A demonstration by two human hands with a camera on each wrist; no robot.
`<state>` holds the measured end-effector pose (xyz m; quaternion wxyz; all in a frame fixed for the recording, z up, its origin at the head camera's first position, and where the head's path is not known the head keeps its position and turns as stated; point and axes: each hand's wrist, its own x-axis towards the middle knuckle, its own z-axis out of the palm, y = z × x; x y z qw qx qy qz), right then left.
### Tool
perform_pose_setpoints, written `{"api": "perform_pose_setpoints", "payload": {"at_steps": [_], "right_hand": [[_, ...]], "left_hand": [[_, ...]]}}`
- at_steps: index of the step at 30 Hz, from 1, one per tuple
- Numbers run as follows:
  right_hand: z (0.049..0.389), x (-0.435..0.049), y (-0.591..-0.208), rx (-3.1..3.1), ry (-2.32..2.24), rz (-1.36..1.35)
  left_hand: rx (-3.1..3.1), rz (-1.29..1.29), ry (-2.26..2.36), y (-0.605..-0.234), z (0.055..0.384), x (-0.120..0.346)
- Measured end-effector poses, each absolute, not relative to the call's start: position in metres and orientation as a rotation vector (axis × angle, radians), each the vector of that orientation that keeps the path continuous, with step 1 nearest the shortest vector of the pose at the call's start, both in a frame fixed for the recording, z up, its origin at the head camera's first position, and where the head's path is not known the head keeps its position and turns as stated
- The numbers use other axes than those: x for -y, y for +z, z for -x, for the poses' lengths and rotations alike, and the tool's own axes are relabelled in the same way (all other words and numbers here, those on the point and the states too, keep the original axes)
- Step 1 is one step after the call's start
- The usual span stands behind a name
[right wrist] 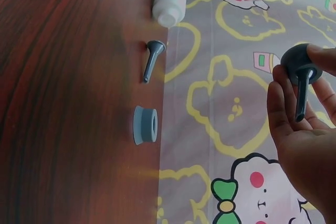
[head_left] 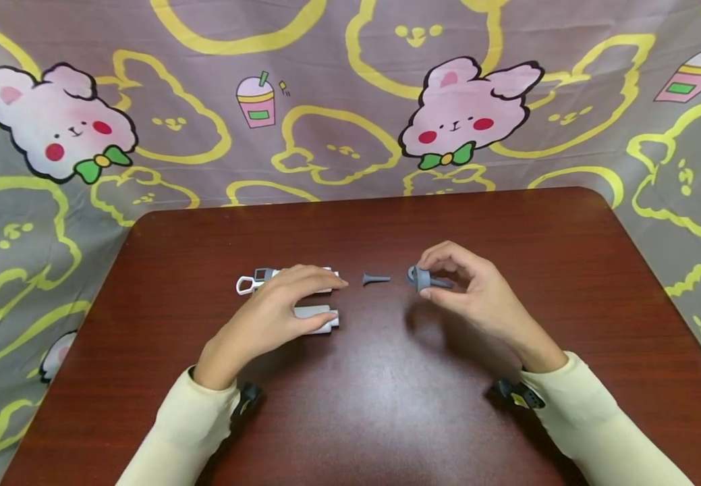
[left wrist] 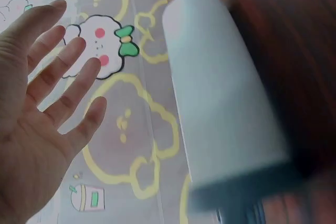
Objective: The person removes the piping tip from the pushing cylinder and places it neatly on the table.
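My right hand [head_left: 471, 287] pinches a grey-blue round piece with a thin stem [right wrist: 301, 66] between thumb and fingers, above the table. On the tabletop lie a small funnel-shaped grey piece [head_left: 376, 278] and a light-blue ring-shaped piece [right wrist: 146, 125]. With fingers spread and slightly bent, my left hand [head_left: 283, 304] hovers over two pale cylindrical things and grips neither. The nearer is a white bottle-like cylinder [head_left: 316, 320], large in the left wrist view. The farther one, with a white loop [head_left: 245, 285] and a grey frame [head_left: 262, 274] at its left, is mostly hidden by that hand.
The dark red-brown table [head_left: 380, 418] has rounded far corners. Behind it hangs a cloth [head_left: 338, 74] printed with cartoon animals and drink cups. Dark wrist devices [head_left: 519, 395] sit at both sleeve cuffs.
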<state>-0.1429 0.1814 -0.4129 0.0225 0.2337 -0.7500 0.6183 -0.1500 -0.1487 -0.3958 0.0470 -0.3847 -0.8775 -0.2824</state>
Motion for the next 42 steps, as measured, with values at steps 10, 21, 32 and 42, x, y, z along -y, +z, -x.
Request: {"api": "perform_pose_setpoints", "payload": {"at_steps": [10, 21, 32, 42], "right_hand": [[0.142, -0.180, -0.414, 2.323, 1.893, -0.759], [0.141, -0.179, -0.415, 2.335, 1.875, -0.741], [0.140, -0.177, -0.414, 2.340, 1.862, -0.740], [0.140, -0.175, -0.414, 2.329, 1.874, -0.740]], "left_hand": [[2.613, 1.235, -0.890, -0.396, 0.159, 0.123], [2.398, 1.188, -1.005, -0.404, 0.160, 0.083], [2.336, 1.171, -1.154, -0.409, 0.159, 0.060], [2.326, 1.186, -1.188, -0.411, 0.160, 0.056]]}}
